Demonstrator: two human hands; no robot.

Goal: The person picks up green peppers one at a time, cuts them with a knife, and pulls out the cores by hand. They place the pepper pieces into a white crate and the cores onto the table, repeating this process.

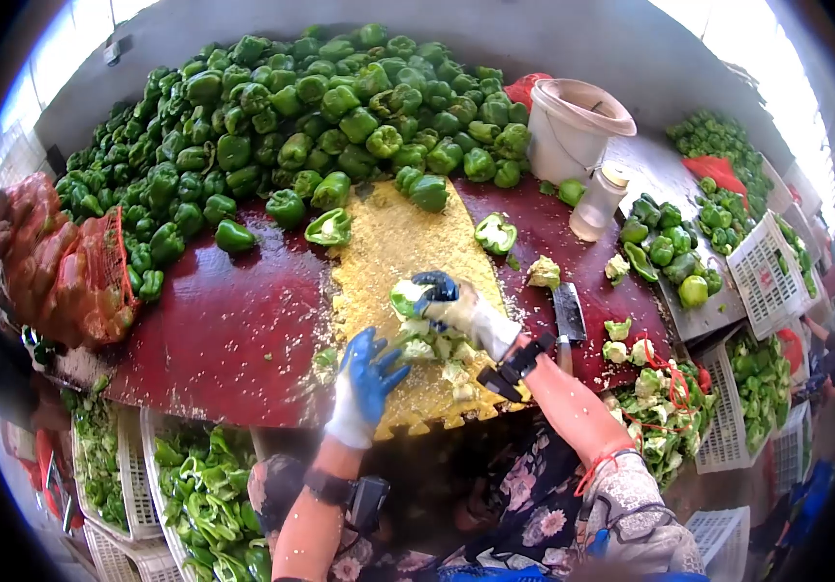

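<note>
My right hand (458, 308), in a white glove with a dark blue palm, grips a cut green bell pepper (405, 297) whose pale inside shows. It is above a yellow foam mat (379, 247) strewn with seeds. To its left, my left hand (364, 380), in a blue and white glove, is open with fingers spread and holds nothing. Pale pepper cores (427, 344) lie under and beside my right hand. Two cut peppers rest farther back, a left one (330, 227) and a right one (496, 234). A cleaver (568, 312) lies flat to the right of my right hand.
Whole green peppers (291, 116) are heaped at the back of the red table (233, 335). A white bucket (568, 136) and clear jar (599, 204) stand back right. A red mesh sack (78, 267) is left; crates (146, 427) of cut peppers stand below the edge.
</note>
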